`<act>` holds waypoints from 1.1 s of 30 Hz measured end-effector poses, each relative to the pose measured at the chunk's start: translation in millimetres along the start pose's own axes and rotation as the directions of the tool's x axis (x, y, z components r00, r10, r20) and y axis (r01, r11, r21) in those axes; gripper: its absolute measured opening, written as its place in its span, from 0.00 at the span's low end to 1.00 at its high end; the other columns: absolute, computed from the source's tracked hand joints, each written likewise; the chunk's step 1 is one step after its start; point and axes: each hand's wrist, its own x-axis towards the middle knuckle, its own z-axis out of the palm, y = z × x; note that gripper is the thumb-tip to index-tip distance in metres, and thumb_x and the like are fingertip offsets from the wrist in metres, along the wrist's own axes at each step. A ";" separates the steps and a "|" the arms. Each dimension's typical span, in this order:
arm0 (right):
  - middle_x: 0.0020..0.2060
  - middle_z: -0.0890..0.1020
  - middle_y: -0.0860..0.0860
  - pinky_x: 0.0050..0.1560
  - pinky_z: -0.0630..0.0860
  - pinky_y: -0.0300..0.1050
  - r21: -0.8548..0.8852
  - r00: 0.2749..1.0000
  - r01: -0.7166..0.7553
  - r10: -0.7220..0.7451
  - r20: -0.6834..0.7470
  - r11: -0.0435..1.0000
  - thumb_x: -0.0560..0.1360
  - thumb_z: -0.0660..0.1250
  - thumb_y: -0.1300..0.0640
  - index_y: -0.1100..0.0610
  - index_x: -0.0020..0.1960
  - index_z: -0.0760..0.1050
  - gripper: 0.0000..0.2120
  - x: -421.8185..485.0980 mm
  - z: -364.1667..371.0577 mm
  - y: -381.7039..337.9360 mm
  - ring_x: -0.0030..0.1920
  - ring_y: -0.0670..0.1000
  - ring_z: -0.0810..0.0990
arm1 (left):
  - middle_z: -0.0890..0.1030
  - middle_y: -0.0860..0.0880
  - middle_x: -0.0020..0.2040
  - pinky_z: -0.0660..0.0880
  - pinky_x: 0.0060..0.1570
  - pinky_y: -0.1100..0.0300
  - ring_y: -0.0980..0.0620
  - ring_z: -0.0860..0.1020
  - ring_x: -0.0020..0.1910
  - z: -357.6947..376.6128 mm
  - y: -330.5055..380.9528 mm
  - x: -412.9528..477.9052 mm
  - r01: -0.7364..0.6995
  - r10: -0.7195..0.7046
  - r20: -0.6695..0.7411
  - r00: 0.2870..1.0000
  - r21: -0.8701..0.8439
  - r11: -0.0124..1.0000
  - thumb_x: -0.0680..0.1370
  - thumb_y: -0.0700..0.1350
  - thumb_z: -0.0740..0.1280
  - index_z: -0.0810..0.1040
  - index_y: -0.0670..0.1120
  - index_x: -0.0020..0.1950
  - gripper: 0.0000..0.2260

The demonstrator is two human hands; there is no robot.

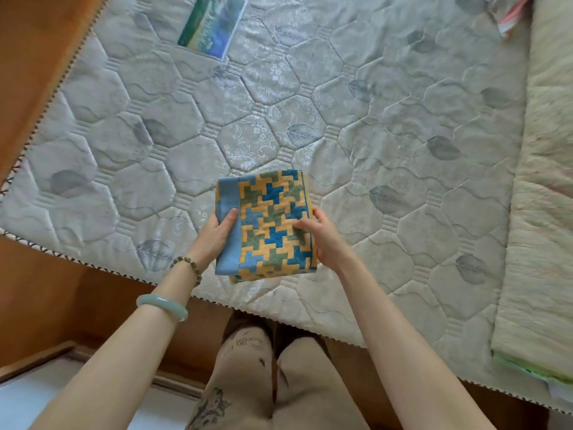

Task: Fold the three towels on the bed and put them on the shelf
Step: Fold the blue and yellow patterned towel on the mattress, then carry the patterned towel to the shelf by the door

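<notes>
A folded towel (269, 212) with a yellow, blue and green stepped pattern and a plain blue border is held above the near edge of the mattress (310, 103). It looks like a stack of folded layers, since more patterned cloth shows beneath its near edge. My left hand (218, 235) grips the blue-bordered left side, thumb on top. My right hand (322, 234) grips the right side, fingers on the pattern. No shelf is in view.
A folded cream quilt (539, 212) lies along the right side of the bed. A green and blue label (214, 23) is on the mattress at the far left. Some pale cloth (508, 13) lies at the far right corner. The wooden bed frame (37, 72) runs along the left and near edges.
</notes>
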 end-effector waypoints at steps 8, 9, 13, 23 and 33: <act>0.54 0.81 0.60 0.45 0.82 0.60 -0.182 0.971 0.052 -0.007 0.240 0.982 0.76 0.64 0.65 0.58 0.62 0.67 0.16 -44.3 80.4 -52.1 0.49 0.60 0.83 | 0.82 0.43 0.56 0.80 0.51 0.50 0.46 0.82 0.51 -52.6 21.5 -99.8 -0.087 -0.002 -0.272 0.962 -0.313 0.946 0.79 0.49 0.64 0.72 0.46 0.61 0.12; 0.55 0.80 0.61 0.43 0.82 0.58 -0.211 0.959 0.058 0.005 0.284 0.976 0.76 0.64 0.65 0.58 0.62 0.67 0.16 -48.9 100.1 -55.2 0.49 0.60 0.83 | 0.81 0.43 0.58 0.78 0.54 0.48 0.45 0.81 0.54 -64.7 19.8 -115.2 -0.114 -0.002 -0.336 0.942 -0.323 0.940 0.79 0.50 0.64 0.71 0.47 0.62 0.15; 0.51 0.81 0.59 0.34 0.82 0.51 -0.330 0.917 0.095 0.046 0.395 0.939 0.76 0.63 0.67 0.58 0.56 0.70 0.10 -60.1 174.2 -54.2 0.43 0.57 0.85 | 0.78 0.53 0.55 0.75 0.42 0.70 0.63 0.79 0.48 -104.7 11.0 -168.6 -0.231 0.016 -0.537 0.843 -0.336 0.913 0.80 0.52 0.61 0.68 0.51 0.62 0.12; 0.49 0.84 0.58 0.37 0.82 0.50 -0.542 0.750 0.176 0.244 0.614 0.822 0.76 0.63 0.65 0.58 0.60 0.71 0.13 -71.5 401.3 -19.6 0.44 0.58 0.85 | 0.74 0.60 0.49 0.71 0.34 0.76 0.66 0.77 0.40 -262.6 -29.8 -280.5 -0.361 -0.066 -0.804 0.591 -0.337 0.869 0.81 0.49 0.58 0.66 0.52 0.63 0.10; 0.51 0.84 0.58 0.40 0.82 0.52 -0.606 0.682 0.236 0.315 0.660 0.759 0.75 0.66 0.63 0.58 0.62 0.71 0.16 -55.6 584.8 7.9 0.46 0.57 0.85 | 0.81 0.49 0.56 0.80 0.39 0.61 0.51 0.81 0.49 -404.4 -35.0 -332.9 -0.520 -0.136 -0.858 0.496 -0.419 0.744 0.78 0.53 0.64 0.69 0.49 0.68 0.20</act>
